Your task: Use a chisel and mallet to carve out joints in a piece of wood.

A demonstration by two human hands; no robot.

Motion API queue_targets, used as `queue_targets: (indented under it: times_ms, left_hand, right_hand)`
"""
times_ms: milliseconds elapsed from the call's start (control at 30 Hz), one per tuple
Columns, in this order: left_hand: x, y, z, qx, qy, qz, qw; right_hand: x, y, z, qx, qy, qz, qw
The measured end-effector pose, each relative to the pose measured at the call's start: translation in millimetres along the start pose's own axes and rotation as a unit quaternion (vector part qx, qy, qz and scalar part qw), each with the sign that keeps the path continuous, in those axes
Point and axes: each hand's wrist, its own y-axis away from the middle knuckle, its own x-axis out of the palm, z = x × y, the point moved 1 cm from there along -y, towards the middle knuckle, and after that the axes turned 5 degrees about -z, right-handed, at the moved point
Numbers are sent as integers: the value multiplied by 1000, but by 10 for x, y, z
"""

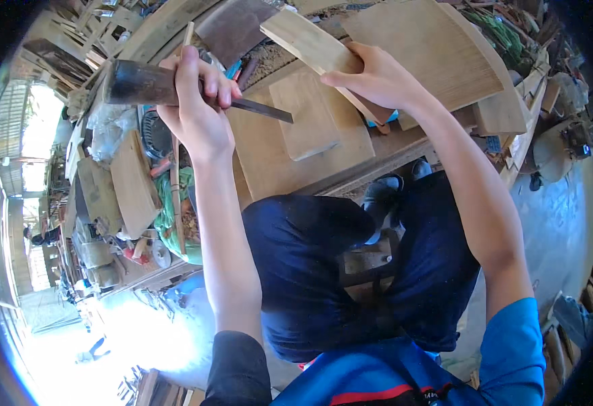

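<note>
Left hand (pixel 198 111) has its fingers wrapped round a chisel-like tool (pixel 141 83), thumb across the thick dark handle, blade sticking out rightward. Right hand (pixel 388 78) grips a pale wooden block (pixel 310 42), thumb along the near edge, remaining fingers over the far side, partly hidden.

Location: block is raised and slanted above the bench (pixel 418 139), far end clear of the hand; the tool's tip hangs over a small flat board (pixel 306 139), which lies on a larger board (pixel 263 152). Contact between tip and board: can't tell.

Handling: block looks stiff, solid, moderately light, one-hand job. Sawn faces should give decent friction; edges may splinter. Best hold is across the width, thumb opposite fingers, nearer the middle than now, since the long free end probably tips.

Tool likely heavier at the handle, rigid, smooth there, so maybe a bit slippery. Take it by the handle only, full wrap, fingers off the narrow blade; tip probably sharp. Neither piece looks fragile, though a block corner could chip if dropped.
</note>
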Motion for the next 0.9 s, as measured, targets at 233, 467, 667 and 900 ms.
queue_targets:
  times_ms: [233, 467, 667, 900]
  left_hand:
    - [-40, -8, -25, -8, -27, -41, 999]
    - [81, -10, -17, -35, -46, -39, 998]
    - [6, 77, -140, -1, 94, 32, 995]
    - [145, 76, -66, -1, 11, -60, 998]
  right_hand:
    - [141, -53, -54, 60, -14, -16, 998]
    - [137, -131, -247, 59, -31, -7, 998]
    - [130, -120, -164, 77, 17, 34, 996]
    - [96, -121, -182, 53, 26, 32, 998]
